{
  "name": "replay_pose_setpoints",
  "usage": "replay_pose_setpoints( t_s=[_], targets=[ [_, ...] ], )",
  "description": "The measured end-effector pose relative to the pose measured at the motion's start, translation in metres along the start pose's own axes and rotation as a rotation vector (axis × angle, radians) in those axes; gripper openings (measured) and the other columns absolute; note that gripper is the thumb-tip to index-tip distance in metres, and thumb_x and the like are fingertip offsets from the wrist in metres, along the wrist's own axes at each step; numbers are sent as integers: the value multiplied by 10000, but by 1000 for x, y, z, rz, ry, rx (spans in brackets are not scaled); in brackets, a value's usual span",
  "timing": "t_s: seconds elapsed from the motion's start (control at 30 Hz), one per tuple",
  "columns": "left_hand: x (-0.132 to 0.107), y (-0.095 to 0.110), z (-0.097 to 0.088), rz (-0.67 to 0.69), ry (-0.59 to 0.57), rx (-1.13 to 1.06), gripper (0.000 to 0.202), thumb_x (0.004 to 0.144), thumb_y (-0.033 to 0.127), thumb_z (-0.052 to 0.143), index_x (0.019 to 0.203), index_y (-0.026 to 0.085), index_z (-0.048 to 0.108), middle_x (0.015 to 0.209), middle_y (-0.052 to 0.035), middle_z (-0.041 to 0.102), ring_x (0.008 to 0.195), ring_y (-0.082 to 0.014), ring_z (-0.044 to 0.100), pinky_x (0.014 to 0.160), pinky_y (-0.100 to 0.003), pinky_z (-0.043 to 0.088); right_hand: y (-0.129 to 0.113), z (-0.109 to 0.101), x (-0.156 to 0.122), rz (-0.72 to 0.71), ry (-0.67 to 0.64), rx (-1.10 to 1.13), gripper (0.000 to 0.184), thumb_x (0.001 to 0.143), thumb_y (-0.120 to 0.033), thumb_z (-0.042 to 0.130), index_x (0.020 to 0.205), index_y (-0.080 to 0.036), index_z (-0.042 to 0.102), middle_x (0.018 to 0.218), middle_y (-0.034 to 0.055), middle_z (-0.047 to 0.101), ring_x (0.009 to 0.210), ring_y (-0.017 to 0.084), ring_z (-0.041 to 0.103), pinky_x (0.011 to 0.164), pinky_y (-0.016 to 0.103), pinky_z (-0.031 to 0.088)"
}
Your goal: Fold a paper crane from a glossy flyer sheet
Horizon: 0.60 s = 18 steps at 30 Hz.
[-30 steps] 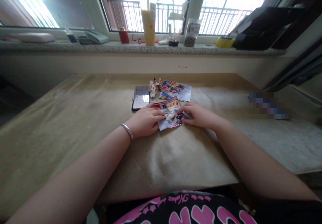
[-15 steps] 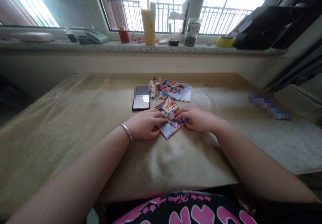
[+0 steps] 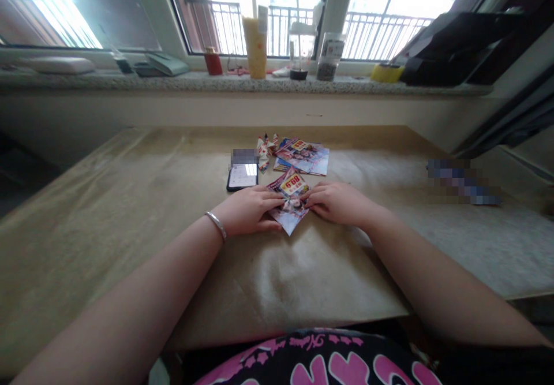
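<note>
A folded sheet of printed paper [image 3: 289, 217] lies turned cornerwise on the table, with a yellow and red price label and one corner pointing toward me. My left hand [image 3: 253, 209] holds its left edge, fingers on top and thumb stretched out near the lower left side. At the right edge, my right hand [image 3: 335, 200] grips the paper with fingertips pressed in toward its middle. The underside of the paper and part of each thumb are hidden. Just beyond lies a phone [image 3: 243, 177] with a lit screen. Beside it stands a small folded paper figure [image 3: 265, 151].
Several printed leaflets [image 3: 318, 157] lie stacked behind the folded paper. A blurred-out flat item [image 3: 463, 183] is at the right. On the windowsill [image 3: 173, 85] stand a tall yellow drink cup [image 3: 255, 47], a red-capped container [image 3: 213, 62], clear cups and a black bag [image 3: 450, 50].
My right hand has shifted slightly left, and the paper's right corner no longer sticks out under it. My left thumb now extends farther along the lower left side.
</note>
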<state>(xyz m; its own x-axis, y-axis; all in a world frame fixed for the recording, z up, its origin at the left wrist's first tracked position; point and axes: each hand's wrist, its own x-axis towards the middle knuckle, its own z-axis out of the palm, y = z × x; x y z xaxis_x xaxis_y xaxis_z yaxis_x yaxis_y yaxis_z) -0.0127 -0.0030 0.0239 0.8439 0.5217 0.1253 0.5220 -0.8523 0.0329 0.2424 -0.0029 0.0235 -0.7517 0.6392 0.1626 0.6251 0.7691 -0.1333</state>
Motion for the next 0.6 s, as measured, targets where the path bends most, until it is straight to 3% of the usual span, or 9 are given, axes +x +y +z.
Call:
replay_pose_setpoints(
  t_s=[0.17, 0.33, 0.47, 0.6],
  targets=[
    [0, -1, 1, -40, -11, 9, 404, 855, 444, 547, 1202, 240, 589, 1166, -43, 637, 1071, -225, 552, 920, -325, 448, 6, 3, -1, 63, 7, 140, 223, 835, -167, 503, 931, -213, 699, 1019, 47, 709, 956, 194, 624, 861, 325, 473],
    [4, -1, 4, -220, 22, 15, 240, 901, 281, 449, 1029, 218, 643, 933, -53, 672, 853, -189, 608, 759, -289, 482, 11, 5, 0, 154, 5, 252, 209, 834, -174, 499, 919, -202, 688, 954, 48, 712, 887, 186, 626, 809, 302, 463],
    [6, 3, 3, -341, 41, 8, 209, 901, 297, 424, 930, 170, 587, 846, -67, 651, 747, -196, 611, 658, -286, 471, 9, 4, 2, 326, 23, 251, 202, 845, -195, 471, 866, -186, 671, 816, 30, 693, 731, 156, 604, 658, 248, 434],
    [9, 8, 7, -458, 62, -4, 197, 899, 309, 415, 964, 171, 540, 841, -68, 652, 753, -211, 628, 639, -292, 473, 5, 8, 6, 452, 60, 230, 207, 844, -208, 461, 899, -175, 657, 851, 41, 687, 740, 152, 590, 650, 236, 420]
  ],
)
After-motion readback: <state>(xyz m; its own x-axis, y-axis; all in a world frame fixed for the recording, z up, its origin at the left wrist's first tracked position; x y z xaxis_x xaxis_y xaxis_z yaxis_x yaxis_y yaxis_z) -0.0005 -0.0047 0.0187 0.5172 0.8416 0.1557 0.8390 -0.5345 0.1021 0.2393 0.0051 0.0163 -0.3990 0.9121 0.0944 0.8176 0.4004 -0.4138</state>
